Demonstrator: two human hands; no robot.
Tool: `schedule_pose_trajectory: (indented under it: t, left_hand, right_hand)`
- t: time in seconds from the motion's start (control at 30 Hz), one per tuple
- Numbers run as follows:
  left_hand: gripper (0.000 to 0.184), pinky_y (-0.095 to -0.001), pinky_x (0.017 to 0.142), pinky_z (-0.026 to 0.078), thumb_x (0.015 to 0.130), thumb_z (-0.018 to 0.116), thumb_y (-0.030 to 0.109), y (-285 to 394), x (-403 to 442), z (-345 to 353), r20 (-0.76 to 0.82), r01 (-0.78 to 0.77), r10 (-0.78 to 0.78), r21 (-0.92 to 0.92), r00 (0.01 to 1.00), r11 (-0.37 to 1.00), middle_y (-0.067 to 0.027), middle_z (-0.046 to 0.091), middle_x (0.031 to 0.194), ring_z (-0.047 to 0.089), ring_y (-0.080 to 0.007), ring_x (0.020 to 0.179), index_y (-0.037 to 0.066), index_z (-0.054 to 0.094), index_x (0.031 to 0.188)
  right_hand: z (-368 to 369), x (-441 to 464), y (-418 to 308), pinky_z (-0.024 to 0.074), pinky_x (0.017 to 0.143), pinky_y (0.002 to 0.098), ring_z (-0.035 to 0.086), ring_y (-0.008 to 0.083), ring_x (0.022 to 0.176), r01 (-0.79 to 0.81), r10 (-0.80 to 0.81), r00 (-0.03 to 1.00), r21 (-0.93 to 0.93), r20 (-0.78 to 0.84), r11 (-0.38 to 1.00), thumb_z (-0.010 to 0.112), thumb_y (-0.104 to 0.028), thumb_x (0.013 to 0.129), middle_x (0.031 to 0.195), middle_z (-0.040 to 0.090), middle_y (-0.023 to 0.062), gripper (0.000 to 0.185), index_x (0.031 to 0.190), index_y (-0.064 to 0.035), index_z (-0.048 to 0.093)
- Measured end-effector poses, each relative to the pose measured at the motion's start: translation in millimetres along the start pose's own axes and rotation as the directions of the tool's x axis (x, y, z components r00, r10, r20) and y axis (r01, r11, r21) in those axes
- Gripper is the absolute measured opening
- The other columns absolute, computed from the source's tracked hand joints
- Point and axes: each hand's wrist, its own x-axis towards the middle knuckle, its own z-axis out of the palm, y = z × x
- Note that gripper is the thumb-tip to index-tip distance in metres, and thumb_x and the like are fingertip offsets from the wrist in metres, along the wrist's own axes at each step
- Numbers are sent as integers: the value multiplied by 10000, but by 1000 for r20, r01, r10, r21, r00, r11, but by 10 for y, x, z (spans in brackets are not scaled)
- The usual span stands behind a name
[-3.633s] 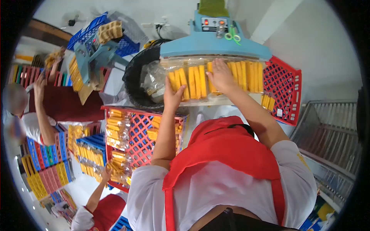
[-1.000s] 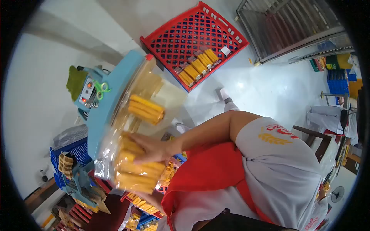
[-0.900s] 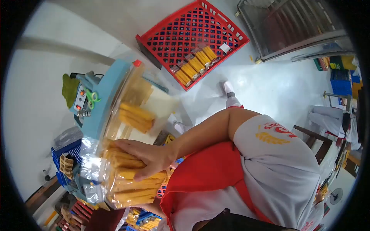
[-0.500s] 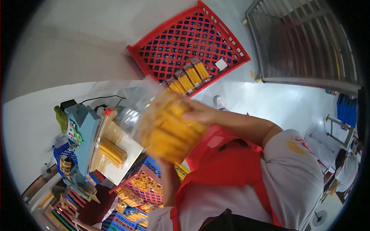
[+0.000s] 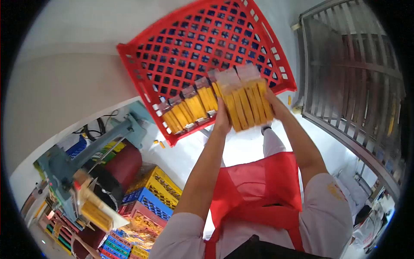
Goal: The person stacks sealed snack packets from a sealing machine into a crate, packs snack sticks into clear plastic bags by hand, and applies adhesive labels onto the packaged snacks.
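Between my two hands I hold clear plastic packs of yellow sticks (image 5: 248,105), side by side, over the near edge of a red plastic crate (image 5: 172,41). My left hand (image 5: 222,117) is closed on their left side, and my right hand (image 5: 275,105) grips their right side. I cannot tell exactly how many packs are held. Left of them, several similar packs (image 5: 194,105) stand in a row inside the crate along its near wall. The held packs hide part of that wall and the end of the row.
A blue-grey machine (image 5: 56,162) stands at the left, with a yellow pack (image 5: 97,214) on its small shelf. Below are stacked crates, including a yellow crate (image 5: 161,187) and a blue crate (image 5: 151,205). A metal slatted rack (image 5: 345,64) stands at the right.
The packs have moved from near the machine, up and right, to the red crate's near edge. Both arms now stretch forward. My view has shifted, and the crate appears larger.
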Motion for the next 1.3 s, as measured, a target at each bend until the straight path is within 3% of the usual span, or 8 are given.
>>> schedule_pose_trajectory:
  t: [0.23,0.3,0.6,0.7,0.77,0.83,0.97,1.3]
  left_hand:
    - [585,-348,925,340,849,234,534,-493,1228,-406,-35,73,-82,-206,996,976,-64,448,1196,427,-216,1101,101,364,1221]
    - [628,-400,895,376,814,266,583,-626,1516,-684,-144,12,-22,-73,989,997,-75,476,1160,468,-244,1052,101,392,1196]
    - [590,-370,873,397,836,259,550,-671,1239,-1123,-381,45,-16,66,924,997,-76,471,1148,467,-230,1044,93,391,1186]
    - [517,-359,870,400,851,328,465,-675,1197,-1049,-310,-88,83,-4,947,996,-94,443,1167,457,-224,1049,87,356,1202]
    - [477,-353,869,402,861,395,391,-681,1207,-987,-280,-100,92,-12,956,995,-105,429,1174,452,-222,1051,82,326,1218]
    - [554,-324,864,397,816,537,178,-678,1171,-861,-283,-106,252,445,925,889,-122,411,1151,445,-211,1035,78,216,1256]
    - [647,-314,859,398,762,579,34,-614,1049,-557,-472,52,150,387,869,920,-115,416,1131,443,-204,1028,76,172,1263]
    - [520,-319,874,390,792,535,37,-729,1148,-507,-212,-58,85,130,973,990,-83,431,1141,448,-176,1032,69,255,1229]
  right_hand:
    - [-1108,994,227,383,887,332,428,149,1089,-266,271,949,55,-163,962,481,-421,813,1209,422,44,548,1259,-147,319]
    - [-1262,1221,391,417,856,310,479,156,1035,-333,356,929,185,-104,924,463,-390,833,1161,469,62,485,1226,-122,370]
    - [-1296,1557,1422,395,861,320,452,173,1039,-195,207,977,170,-52,966,550,-335,784,1153,440,86,590,1261,-115,282]
    - [-1201,1538,1361,340,912,319,390,195,1094,-109,119,981,66,-155,992,573,-291,768,1195,383,107,662,1297,-104,224]
    - [-1077,1430,1083,293,948,318,321,215,1155,27,-76,989,-352,-125,936,625,-232,722,1232,333,117,790,1329,-92,139]
    - [-1091,1344,1070,280,956,321,304,212,1166,16,-71,990,-401,-123,916,650,-221,699,1242,318,113,834,1333,-94,122]
    - [-1110,1228,1044,285,956,317,327,206,1157,-16,-60,990,-531,-126,847,689,-154,659,1233,342,104,881,1335,-100,126]
    - [-1794,1135,398,380,874,307,435,167,1060,-73,64,982,-48,-175,996,607,-95,740,1178,445,79,630,1283,-77,290]
